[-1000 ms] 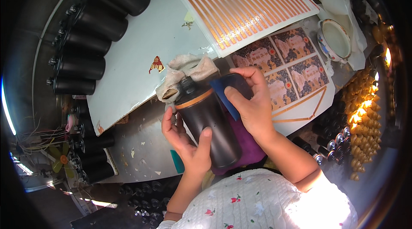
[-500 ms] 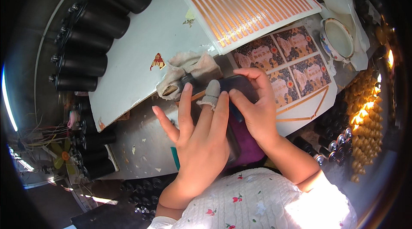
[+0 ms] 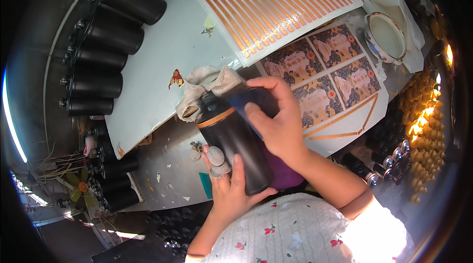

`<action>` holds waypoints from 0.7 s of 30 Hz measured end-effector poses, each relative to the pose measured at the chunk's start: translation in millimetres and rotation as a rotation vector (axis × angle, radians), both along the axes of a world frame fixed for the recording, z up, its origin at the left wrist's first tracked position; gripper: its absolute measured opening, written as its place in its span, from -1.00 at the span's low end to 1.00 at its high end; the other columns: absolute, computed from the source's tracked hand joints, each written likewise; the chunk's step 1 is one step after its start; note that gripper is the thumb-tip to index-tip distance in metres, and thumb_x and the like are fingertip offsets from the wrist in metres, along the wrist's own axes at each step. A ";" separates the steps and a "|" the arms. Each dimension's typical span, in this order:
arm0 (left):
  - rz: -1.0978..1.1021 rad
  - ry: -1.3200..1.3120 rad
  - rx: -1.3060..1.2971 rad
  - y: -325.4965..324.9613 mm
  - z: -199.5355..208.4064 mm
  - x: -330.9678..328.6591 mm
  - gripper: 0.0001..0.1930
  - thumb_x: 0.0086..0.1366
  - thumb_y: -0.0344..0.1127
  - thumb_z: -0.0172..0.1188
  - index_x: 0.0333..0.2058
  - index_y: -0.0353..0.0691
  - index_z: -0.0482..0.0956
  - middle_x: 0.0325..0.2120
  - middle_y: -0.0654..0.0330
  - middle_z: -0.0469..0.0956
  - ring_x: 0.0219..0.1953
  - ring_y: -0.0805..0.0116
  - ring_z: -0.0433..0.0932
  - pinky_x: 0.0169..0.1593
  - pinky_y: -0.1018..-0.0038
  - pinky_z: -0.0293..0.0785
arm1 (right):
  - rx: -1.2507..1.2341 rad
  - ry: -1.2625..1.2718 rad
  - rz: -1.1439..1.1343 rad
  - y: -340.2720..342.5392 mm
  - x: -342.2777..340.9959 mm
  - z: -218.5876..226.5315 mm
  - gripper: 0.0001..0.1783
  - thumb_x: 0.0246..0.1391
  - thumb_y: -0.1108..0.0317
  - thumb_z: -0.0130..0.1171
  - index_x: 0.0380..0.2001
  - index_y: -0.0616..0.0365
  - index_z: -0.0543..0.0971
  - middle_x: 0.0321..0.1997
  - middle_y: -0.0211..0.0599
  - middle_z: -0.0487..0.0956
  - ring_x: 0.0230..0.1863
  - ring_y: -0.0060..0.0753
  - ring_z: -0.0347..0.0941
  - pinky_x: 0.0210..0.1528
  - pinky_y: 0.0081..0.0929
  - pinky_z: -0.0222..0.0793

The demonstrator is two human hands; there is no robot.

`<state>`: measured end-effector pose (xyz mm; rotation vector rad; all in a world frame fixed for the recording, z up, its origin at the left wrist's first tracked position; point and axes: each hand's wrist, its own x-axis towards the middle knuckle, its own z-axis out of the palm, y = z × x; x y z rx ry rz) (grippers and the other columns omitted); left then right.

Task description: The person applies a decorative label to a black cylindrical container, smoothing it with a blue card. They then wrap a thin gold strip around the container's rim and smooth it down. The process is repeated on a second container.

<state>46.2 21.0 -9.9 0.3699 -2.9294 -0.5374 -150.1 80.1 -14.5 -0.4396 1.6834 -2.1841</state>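
Since half a second ago the left hand (image 3: 229, 184) has dropped from lying spread over the black bottle (image 3: 235, 147) to cupping it from below, so the bottle's dark side and copper band show again.

Taking the bottle as landmark and going left to right: far to its left, a row of black bottles (image 3: 106, 61) lies along the white board (image 3: 148, 80). Just up-left of it, touching its cap end, sits a crumpled grey rag (image 3: 207, 83). The left hand curls half closed under its lower end, one fingertip wrapped in cloth, thumb against the side. The right hand (image 3: 276, 120) presses a dark blue pad (image 3: 251, 103) onto its upper side, fingers bent over it. Right of the bottle lie printed decal sheets (image 3: 325, 73), and farther up-right an enamel bowl (image 3: 387, 36).

The step looks like rubbing down something on the bottle's side. The next move likely calls for firm, even strokes while the left hand keeps the bottle from rolling.
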 end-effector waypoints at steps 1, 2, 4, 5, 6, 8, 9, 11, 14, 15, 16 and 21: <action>0.010 0.020 0.122 -2.2 -8.3 5.2 0.35 -0.15 0.36 0.48 0.38 -0.42 -0.06 0.18 -0.34 0.28 0.26 -0.52 0.17 0.29 -0.24 0.08 | 0.069 -0.038 0.004 2.4 -5.1 -9.0 -0.64 0.05 0.62 0.16 -0.04 0.24 0.49 -0.08 -0.32 0.53 -0.04 -0.55 0.46 0.06 -0.55 0.37; -0.028 0.027 -0.022 -8.9 -8.9 5.0 0.47 -0.21 0.42 0.47 0.35 -0.58 -0.13 0.10 -0.42 0.36 0.13 -0.48 0.36 0.11 -0.02 0.39 | 0.048 -0.136 0.015 2.7 -5.8 -15.4 -0.64 0.05 0.62 0.16 -0.04 0.23 0.49 -0.09 -0.33 0.53 -0.04 -0.55 0.46 0.06 -0.55 0.37; -0.049 0.093 0.055 -17.6 -21.6 13.0 0.52 -0.24 0.47 0.44 0.36 -0.60 -0.19 0.07 -0.41 0.38 -0.02 -0.39 0.45 0.00 0.03 0.44 | 0.002 -0.118 -0.028 2.4 -5.1 -10.8 -0.65 0.05 0.60 0.18 -0.04 0.22 0.49 -0.11 -0.30 0.55 -0.07 -0.51 0.48 0.03 -0.52 0.39; -0.065 0.096 0.029 -20.0 -21.8 14.8 0.54 -0.24 0.51 0.40 0.36 -0.62 -0.22 0.04 -0.40 0.40 -0.10 -0.32 0.48 -0.07 0.05 0.44 | -0.021 -0.006 -0.076 1.5 1.9 -3.7 -0.65 0.05 0.57 0.19 -0.05 0.22 0.50 -0.13 -0.26 0.56 -0.09 -0.47 0.51 0.00 -0.49 0.42; -0.080 0.101 0.004 -21.6 -24.1 16.3 0.57 -0.25 0.55 0.36 0.36 -0.64 -0.26 0.02 -0.38 0.42 -0.18 -0.26 0.50 -0.15 0.08 0.45 | -0.040 0.102 -0.116 0.7 7.2 5.6 -0.66 0.04 0.55 0.20 -0.05 0.21 0.50 -0.14 -0.23 0.58 -0.11 -0.43 0.53 -0.03 -0.46 0.44; -0.106 0.119 -0.021 -24.0 -26.1 15.0 0.60 -0.25 0.61 0.29 0.35 -0.67 -0.30 -0.01 -0.35 0.44 -0.27 -0.18 0.52 -0.23 0.11 0.44 | 0.001 0.352 0.007 0.3 8.5 23.7 -0.64 0.02 0.52 0.22 -0.06 0.20 0.50 -0.13 -0.17 0.58 -0.11 -0.24 0.56 -0.04 -0.39 0.45; -0.103 0.132 0.008 -25.9 -31.0 16.2 0.59 -0.23 0.63 0.25 0.35 -0.66 -0.31 0.00 -0.35 0.43 -0.24 -0.18 0.52 -0.20 0.10 0.44 | -0.001 0.464 0.039 -2.7 7.1 25.4 -0.64 0.00 0.51 0.23 -0.07 0.19 0.50 -0.13 -0.16 0.58 -0.11 -0.18 0.56 -0.04 -0.37 0.45; -0.089 0.152 0.065 -28.4 -39.9 20.9 0.58 -0.20 0.67 0.19 0.35 -0.66 -0.32 0.03 -0.34 0.41 -0.20 -0.18 0.51 -0.14 0.09 0.44 | 0.058 0.248 0.039 1.2 6.2 24.8 -0.63 0.00 0.54 0.22 -0.06 0.19 0.49 -0.14 -0.18 0.58 -0.11 -0.23 0.57 -0.01 -0.38 0.44; -0.055 0.227 0.239 -27.5 -51.3 18.9 0.54 -0.13 0.67 0.14 0.36 -0.63 -0.35 0.11 -0.33 0.36 0.00 -0.26 0.48 0.09 0.05 0.39 | -0.076 0.003 -0.008 -2.7 3.4 -5.8 -0.65 0.06 0.58 0.19 -0.05 0.24 0.46 -0.15 -0.25 0.57 -0.08 -0.46 0.52 0.03 -0.46 0.42; -0.030 0.252 0.340 -27.9 -54.3 16.4 0.54 -0.12 0.66 0.14 0.36 -0.64 -0.36 0.13 -0.33 0.35 0.04 -0.26 0.47 0.12 0.04 0.36 | -0.074 -0.116 0.021 0.7 -0.1 -6.9 -0.65 0.07 0.58 0.19 -0.04 0.23 0.45 -0.12 -0.25 0.57 -0.07 -0.50 0.50 0.03 -0.48 0.40; -0.006 0.276 0.440 -27.9 -57.1 14.3 0.53 -0.11 0.66 0.15 0.35 -0.64 -0.36 0.15 -0.33 0.33 0.07 -0.27 0.45 0.16 0.03 0.33 | -0.039 -0.128 0.023 2.6 -4.0 -10.3 -0.65 0.07 0.58 0.19 -0.03 0.22 0.45 -0.11 -0.24 0.56 -0.07 -0.52 0.49 0.03 -0.49 0.40; -0.086 0.099 0.370 -43.6 -58.1 20.6 0.50 -0.08 0.58 0.24 0.36 -0.62 -0.35 0.21 -0.33 0.27 0.17 -0.27 0.38 0.27 0.03 0.21 | -0.041 -0.060 -0.017 5.3 2.0 -2.8 -0.64 0.07 0.57 0.19 -0.03 0.22 0.47 -0.10 -0.23 0.56 -0.09 -0.46 0.51 0.00 -0.50 0.41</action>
